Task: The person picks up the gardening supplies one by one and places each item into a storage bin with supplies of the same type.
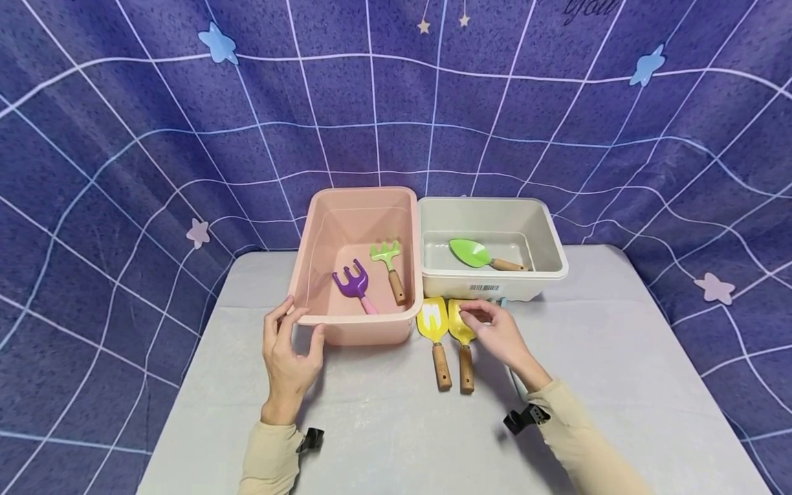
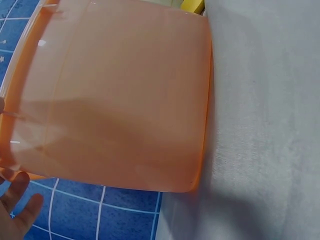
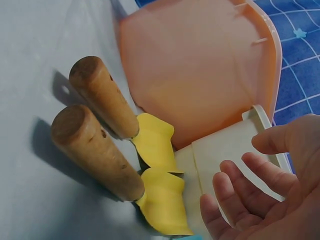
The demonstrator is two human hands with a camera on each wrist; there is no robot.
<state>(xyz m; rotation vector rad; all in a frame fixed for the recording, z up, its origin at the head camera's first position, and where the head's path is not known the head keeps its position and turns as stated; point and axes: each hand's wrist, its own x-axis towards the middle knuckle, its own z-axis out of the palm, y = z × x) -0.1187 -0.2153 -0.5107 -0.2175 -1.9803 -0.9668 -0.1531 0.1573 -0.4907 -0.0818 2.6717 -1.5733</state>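
My left hand holds the front left corner of a pink bin, thumb on the front wall and fingers at the side rim. In the left wrist view the bin's wall fills the frame, with fingertips at its edge. Inside lie a purple rake and a green rake. Two yellow wooden-handled tools lie side by side on the table, a notched one and a trowel. My right hand hovers over the trowel's blade, fingers relaxed and holding nothing.
A white bin stands against the pink bin's right side and holds a green trowel. Something light blue shows under my right hand. The grey table meets a purple grid-patterned cloth behind.
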